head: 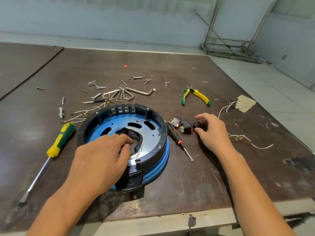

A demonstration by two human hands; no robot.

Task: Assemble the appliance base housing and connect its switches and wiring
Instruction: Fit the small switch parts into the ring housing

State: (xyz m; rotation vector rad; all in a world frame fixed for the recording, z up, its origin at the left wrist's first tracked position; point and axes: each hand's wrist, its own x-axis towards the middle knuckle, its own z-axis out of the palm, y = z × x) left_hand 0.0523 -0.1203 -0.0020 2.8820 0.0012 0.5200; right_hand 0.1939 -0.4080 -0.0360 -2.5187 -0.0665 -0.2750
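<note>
Counter [187,176], left to right.
- Big screwdriver [59,140] lies at near left, beside the work, likely kept handy.
- Base housing [164,133] sits at centre, open side up.
- Left hand [100,155] reaches inside it, fingers curled onto a black insert [138,142]. Probably seating it and steadying the housing.
- Small screwdriver [175,135] lies just right of the rim.
- Two rocker switches [185,127] wait beside it.
- Right hand [211,132] pinches a round switch [197,125], probably next to fit.
- Loose wires [255,145] lie at right, unconnected.

The round black-and-blue housing [162,133] lies open side up on the desk [204,176], a curved black piece [139,142] inside. Just right lie rocker switches [186,127] and a round switch [197,124]; white wires [260,147] trail nearby.
</note>
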